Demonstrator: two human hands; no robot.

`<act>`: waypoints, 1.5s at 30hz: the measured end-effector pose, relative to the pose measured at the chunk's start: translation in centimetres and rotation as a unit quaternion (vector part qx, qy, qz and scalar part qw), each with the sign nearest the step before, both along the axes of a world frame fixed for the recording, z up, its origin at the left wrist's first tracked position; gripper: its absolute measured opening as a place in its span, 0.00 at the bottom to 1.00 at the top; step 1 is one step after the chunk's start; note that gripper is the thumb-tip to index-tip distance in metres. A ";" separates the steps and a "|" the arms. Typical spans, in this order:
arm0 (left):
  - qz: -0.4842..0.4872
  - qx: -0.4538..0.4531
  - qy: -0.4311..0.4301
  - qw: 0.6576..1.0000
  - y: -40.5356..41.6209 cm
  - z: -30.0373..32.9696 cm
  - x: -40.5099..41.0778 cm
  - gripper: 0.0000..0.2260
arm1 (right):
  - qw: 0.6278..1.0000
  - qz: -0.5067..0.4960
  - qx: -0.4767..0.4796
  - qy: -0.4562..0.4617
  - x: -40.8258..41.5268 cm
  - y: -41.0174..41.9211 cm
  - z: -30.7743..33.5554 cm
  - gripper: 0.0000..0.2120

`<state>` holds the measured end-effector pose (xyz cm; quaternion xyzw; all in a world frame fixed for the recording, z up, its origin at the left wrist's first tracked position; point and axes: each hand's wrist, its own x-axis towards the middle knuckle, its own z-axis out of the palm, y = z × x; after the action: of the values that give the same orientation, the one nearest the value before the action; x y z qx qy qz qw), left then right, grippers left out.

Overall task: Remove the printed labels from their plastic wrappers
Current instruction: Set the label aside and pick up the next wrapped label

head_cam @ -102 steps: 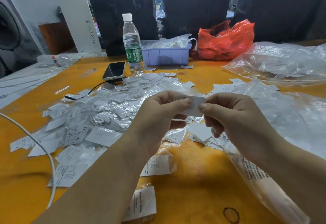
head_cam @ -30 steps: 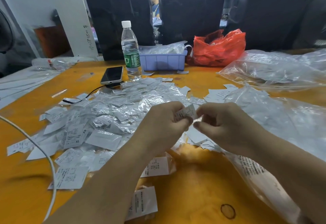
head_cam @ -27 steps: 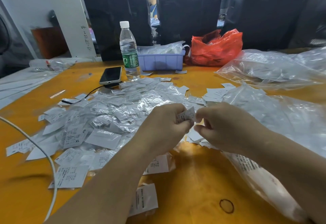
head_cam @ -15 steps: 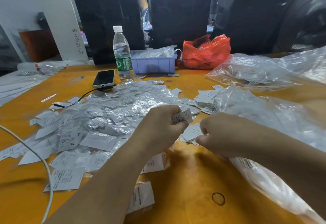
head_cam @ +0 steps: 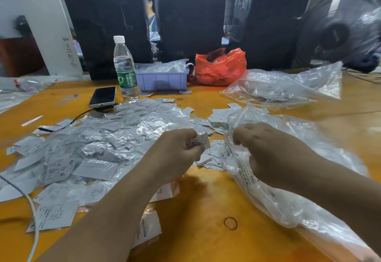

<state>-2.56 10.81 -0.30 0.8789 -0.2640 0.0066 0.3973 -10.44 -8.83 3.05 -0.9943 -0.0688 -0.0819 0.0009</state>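
Head view looks down on the orange tabletop [head_cam: 206, 206], and I take the water bottle [head_cam: 125, 70] as my landmark. My left hand [head_cam: 177, 154], well in front of the bottle and a little to its right, pinches a small printed label [head_cam: 199, 141] between thumb and curled fingers. My right hand [head_cam: 266, 148], further right of the bottle, has its fingers curled into the edge of a large clear plastic bag [head_cam: 288, 179] that runs toward me; whether it holds a loose wrapper I cannot tell. Between the bottle and my left hand spreads a heap of wrapped labels [head_cam: 99, 148] in shiny clear film. Bare white labels [head_cam: 220, 115] lie in a small pile to the right of that heap. Just left of the bottle a phone [head_cam: 103, 96] lies flat, a lilac tray [head_cam: 162, 79] stands beside the bottle on its right, and a red bag [head_cam: 220, 67] sits beyond the tray.
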 end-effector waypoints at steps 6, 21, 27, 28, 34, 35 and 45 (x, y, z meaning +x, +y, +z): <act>-0.004 0.005 0.011 1.000 -0.2 -0.2 -0.1 0.07 | 0.990 -0.095 -0.036 0.096 -0.5 -0.7 -1.1 0.05; -0.014 0.002 0.025 1.000 -0.4 0.0 -0.4 0.06 | 0.992 -0.027 -0.063 -0.101 -0.7 -1.3 -2.2 0.07; -0.016 -0.013 0.024 1.000 -0.4 0.4 -0.6 0.07 | 0.963 0.025 0.196 -0.185 0.1 -0.5 -0.6 0.08; -0.012 -0.016 0.017 1.000 -0.3 0.4 -0.6 0.08 | 0.956 0.036 0.230 -0.177 0.5 -0.2 -0.6 0.09; 0.039 -0.068 -0.003 0.997 0.2 0.4 0.0 0.09 | 0.918 0.090 0.359 -0.139 3.7 2.5 -0.2 0.10; 0.051 -0.075 -0.009 0.996 0.4 0.4 0.1 0.11 | 0.907 0.096 0.390 -0.125 4.3 2.9 -0.1 0.10; 0.032 -0.149 0.066 0.986 0.7 0.7 0.4 0.10 | 0.717 0.104 0.682 0.100 7.3 3.6 -2.2 0.22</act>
<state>-2.18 11.46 0.35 0.8163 -0.2051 0.0004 0.5400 -3.15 -5.23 0.88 -0.7133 -0.0969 -0.0066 0.6941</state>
